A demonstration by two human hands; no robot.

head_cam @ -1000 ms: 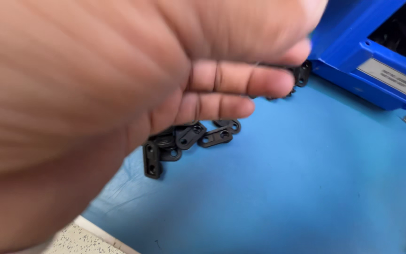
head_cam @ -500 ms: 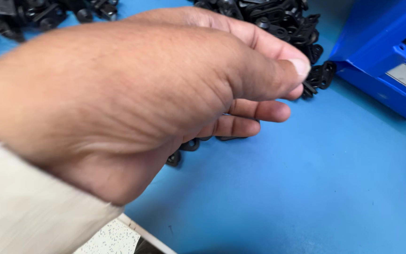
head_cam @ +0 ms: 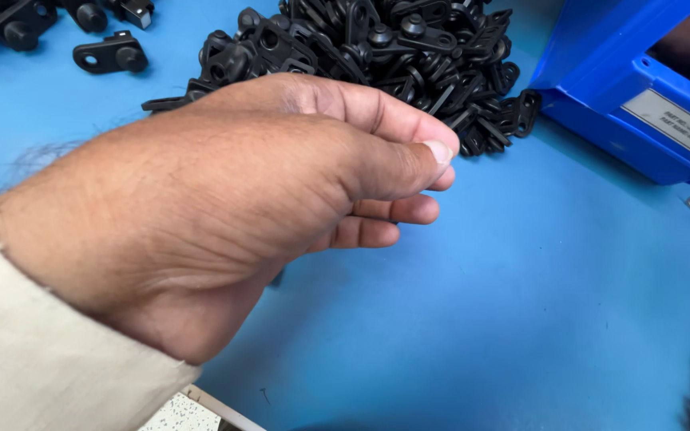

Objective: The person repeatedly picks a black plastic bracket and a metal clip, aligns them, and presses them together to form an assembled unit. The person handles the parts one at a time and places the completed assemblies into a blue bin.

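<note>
Nearest the camera, a cream fabric sleeve point(head_cam: 33, 351) leads to the left hand point(head_cam: 225, 215), which hovers low over the blue table point(head_cam: 481, 319) with its back turned up. Its grip is pressed together, thumb tip against the curled fingers point(head_cam: 393, 209); whether a part sits inside the pinch cannot be told, since the palm hides it. Just beyond the fingertips, up and slightly right, lies the heap of small black metal link plates point(head_cam: 393, 56), near but apart from the thumb. Farther left, loose black link pieces point(head_cam: 109, 54) lie scattered. At the far right stands a blue plastic bin point(head_cam: 616, 96). No right hand shows.
</note>
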